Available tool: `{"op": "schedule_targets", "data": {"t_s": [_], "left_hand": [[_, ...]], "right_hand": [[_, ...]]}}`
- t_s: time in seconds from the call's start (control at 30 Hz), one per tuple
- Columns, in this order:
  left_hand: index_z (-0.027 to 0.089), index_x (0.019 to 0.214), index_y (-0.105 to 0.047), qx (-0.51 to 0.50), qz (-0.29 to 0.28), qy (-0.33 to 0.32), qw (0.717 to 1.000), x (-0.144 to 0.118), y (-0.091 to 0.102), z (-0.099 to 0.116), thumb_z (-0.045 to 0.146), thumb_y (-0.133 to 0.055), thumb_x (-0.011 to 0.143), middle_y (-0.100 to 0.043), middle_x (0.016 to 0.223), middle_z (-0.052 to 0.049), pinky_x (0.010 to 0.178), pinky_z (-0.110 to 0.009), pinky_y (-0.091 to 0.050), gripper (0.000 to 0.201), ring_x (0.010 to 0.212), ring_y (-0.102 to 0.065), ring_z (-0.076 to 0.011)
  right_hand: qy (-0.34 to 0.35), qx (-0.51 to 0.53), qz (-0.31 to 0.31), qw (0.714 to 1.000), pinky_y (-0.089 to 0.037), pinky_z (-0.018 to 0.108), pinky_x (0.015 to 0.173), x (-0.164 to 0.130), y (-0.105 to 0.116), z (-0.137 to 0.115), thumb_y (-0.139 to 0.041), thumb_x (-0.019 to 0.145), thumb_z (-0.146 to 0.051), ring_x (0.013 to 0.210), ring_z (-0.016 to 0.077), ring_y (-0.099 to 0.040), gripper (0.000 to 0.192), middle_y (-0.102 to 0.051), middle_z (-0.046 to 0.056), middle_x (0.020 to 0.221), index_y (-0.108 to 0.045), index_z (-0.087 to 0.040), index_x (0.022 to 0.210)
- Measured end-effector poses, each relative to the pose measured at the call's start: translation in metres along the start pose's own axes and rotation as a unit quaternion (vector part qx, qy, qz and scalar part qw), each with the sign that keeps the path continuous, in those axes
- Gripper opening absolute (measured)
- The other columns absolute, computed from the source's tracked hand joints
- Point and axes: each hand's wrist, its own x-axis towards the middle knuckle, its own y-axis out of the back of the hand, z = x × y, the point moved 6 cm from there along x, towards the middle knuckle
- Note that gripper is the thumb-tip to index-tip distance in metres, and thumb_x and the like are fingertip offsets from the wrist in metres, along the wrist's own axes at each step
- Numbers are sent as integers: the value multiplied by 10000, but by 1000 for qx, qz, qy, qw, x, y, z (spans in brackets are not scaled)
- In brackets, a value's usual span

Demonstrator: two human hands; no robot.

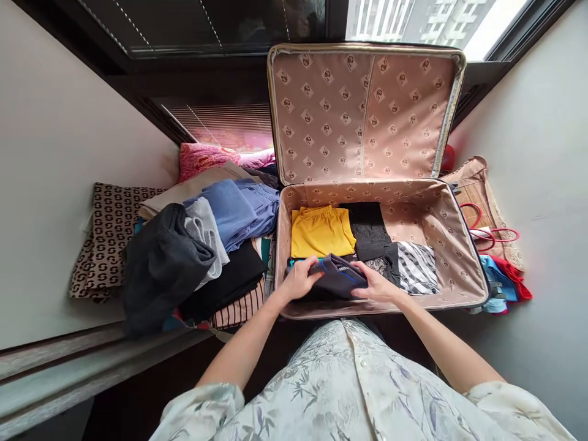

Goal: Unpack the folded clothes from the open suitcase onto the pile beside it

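Observation:
Between my two hands is a dark navy folded garment (337,278) with blue trim, held over the front left of an open suitcase (468,263). My left hand (301,277) grips its left end, fingers closed on the cloth. At the other end my right hand (374,283) pinches the garment between thumb and fingers. Just behind it lies a folded yellow garment (321,233) with a gathered waistband. A black folded piece (365,229) sits to the right of the yellow one. Farther right is a black-and-white striped garment (417,267). Cloth beneath the navy garment is mostly hidden.
The suitcase lid (367,116) stands upright against the window frame. On the left are piled clothes, including a dark grey garment (168,263), blue folded clothes (239,211) and a patterned cloth (114,233). To the right lie a tan bag (482,184) and red-and-blue cloth (505,285) by the wall.

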Motion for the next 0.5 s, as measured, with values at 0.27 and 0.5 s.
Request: {"op": "schedule_targets", "data": {"t_s": [0.27, 0.5], "left_hand": [[196, 899, -603, -24, 66, 30, 997, 18, -39, 20, 346, -619, 936, -655, 850, -21, 745, -270, -482, 156, 782, -612, -164], [176, 1242, -664, 214, 88, 229, 945, 83, -56, -91, 173, -655, 867, -660, 1266, -169, 1109, -455, -403, 375, 1248, -577, -308]], "right_hand": [[-53, 56, -63, 995, -441, 256, 606, -12, 13, -15, -671, 753, -385, 583, 110, -485, 235, -572, -29, 602, -656, -165, 670], [-194, 250, 272, 909, -592, 337, 683, -101, 156, 5, -917, 483, -394, 695, 194, -675, 474, -767, 26, 828, -746, -210, 885]]}}
